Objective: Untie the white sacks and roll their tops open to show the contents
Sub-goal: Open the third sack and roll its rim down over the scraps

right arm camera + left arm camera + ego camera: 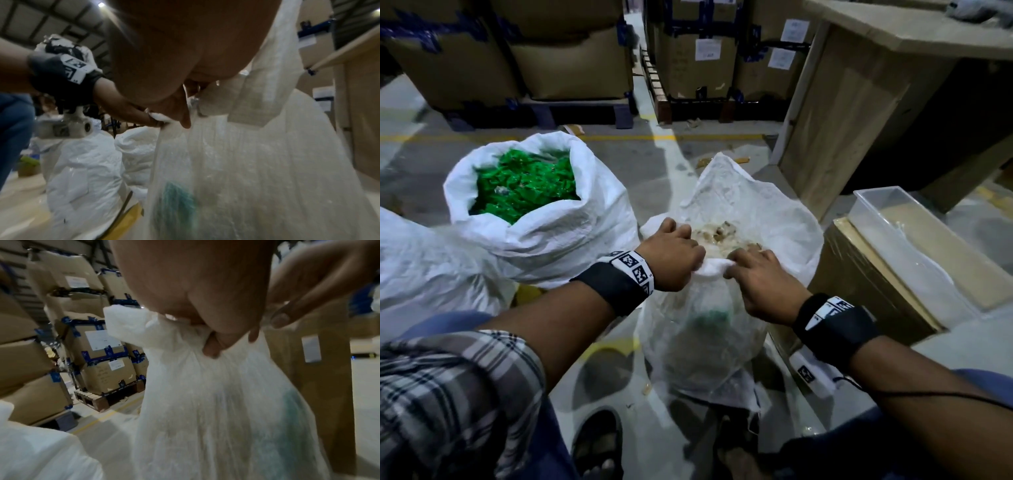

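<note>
Both hands (674,260) (763,284) grip the sack's (702,342) near rim.

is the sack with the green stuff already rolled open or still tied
Open. The sack stands with its top rolled down into a thick rim, and the green contents show inside. No tie is visible on it.

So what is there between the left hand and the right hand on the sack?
Only a short bunched strip of the sack's rim. The left hand and right hand each pinch it, in the head view.
</note>
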